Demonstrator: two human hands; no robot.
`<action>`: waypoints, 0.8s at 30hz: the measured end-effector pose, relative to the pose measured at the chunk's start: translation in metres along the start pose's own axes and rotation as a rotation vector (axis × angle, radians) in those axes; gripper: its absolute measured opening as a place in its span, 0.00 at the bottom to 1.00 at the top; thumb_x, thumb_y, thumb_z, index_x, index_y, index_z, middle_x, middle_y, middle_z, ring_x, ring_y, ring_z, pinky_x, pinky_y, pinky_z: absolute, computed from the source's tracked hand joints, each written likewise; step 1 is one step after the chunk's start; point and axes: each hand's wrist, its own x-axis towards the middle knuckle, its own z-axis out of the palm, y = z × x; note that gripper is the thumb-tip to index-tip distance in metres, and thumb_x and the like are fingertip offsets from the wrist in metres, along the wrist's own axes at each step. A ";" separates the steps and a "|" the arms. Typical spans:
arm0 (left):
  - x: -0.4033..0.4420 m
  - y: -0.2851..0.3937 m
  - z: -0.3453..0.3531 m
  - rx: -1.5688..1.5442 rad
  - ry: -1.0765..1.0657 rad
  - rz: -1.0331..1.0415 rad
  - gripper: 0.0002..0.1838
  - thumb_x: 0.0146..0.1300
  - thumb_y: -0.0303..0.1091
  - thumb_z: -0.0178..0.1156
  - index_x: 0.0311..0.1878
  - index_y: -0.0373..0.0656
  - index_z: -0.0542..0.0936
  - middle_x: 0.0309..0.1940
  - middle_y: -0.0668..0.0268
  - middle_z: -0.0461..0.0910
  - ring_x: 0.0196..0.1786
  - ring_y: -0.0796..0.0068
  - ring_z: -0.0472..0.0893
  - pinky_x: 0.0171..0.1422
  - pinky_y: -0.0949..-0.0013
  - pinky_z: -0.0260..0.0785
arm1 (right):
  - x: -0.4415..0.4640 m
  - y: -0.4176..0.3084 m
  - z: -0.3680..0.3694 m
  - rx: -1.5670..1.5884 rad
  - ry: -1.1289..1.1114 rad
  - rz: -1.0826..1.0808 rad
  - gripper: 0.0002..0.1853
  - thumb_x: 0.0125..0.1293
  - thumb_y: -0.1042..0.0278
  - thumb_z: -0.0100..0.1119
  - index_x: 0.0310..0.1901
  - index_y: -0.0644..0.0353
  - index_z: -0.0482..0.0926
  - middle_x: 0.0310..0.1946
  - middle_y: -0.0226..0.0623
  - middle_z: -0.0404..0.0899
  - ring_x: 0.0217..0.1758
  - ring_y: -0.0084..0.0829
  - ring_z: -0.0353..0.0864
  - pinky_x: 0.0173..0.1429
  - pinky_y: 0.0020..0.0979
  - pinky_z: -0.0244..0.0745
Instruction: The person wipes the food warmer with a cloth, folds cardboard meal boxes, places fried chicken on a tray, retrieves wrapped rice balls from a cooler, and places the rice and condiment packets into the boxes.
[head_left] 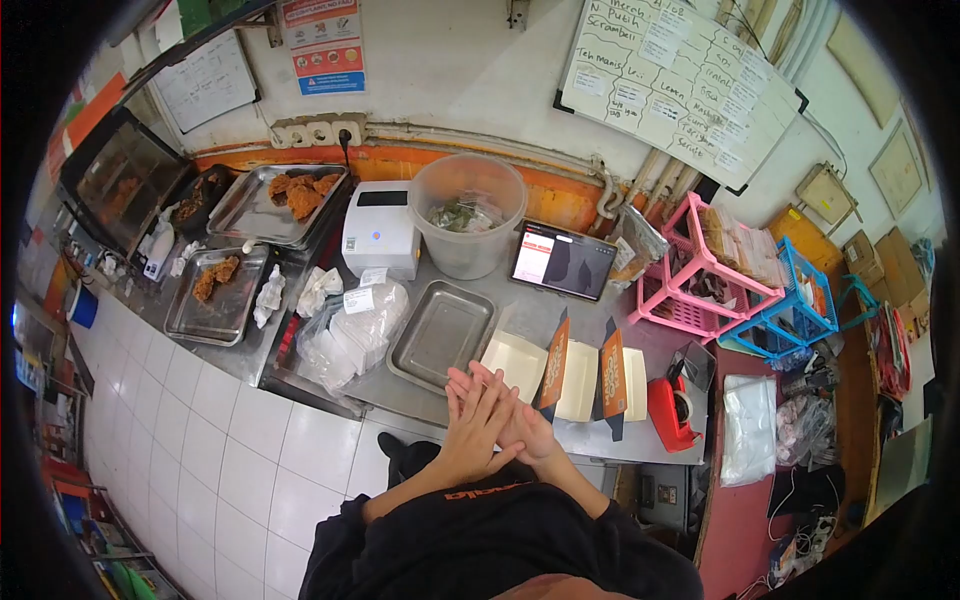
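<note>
My left hand [478, 424] lies across my right hand [530, 432], the two touching palm to fingers in front of my body. Both have their fingers stretched out, and I see nothing held in them. Just beyond my fingertips stand three open cardboard takeaway boxes in a row: a left box [519, 362], a middle box [577, 385] and a right box [632, 385]. Their insides are cream, and orange printed flaps stand up between them. A bare metal tray [438, 338] is left of the boxes, close to my left hand.
Behind are a label printer [382, 232], a clear plastic bucket [467, 245] and a tablet [562, 260]. Fried chicken [303, 196] lies on trays at the left. Pink baskets [690, 275] and a red tape dispenser [668, 413] stand right. Bagged paper [362, 325] sits near the front edge.
</note>
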 end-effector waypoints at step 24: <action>-0.004 -0.001 -0.006 0.040 0.017 -0.076 0.42 0.58 0.48 0.51 0.67 0.37 0.44 0.67 0.46 0.46 0.69 0.44 0.42 0.64 0.35 0.23 | -0.004 -0.010 -0.022 0.186 0.162 -0.294 0.37 0.61 0.37 0.36 0.68 0.46 0.44 0.68 0.45 0.40 0.71 0.46 0.40 0.69 0.47 0.41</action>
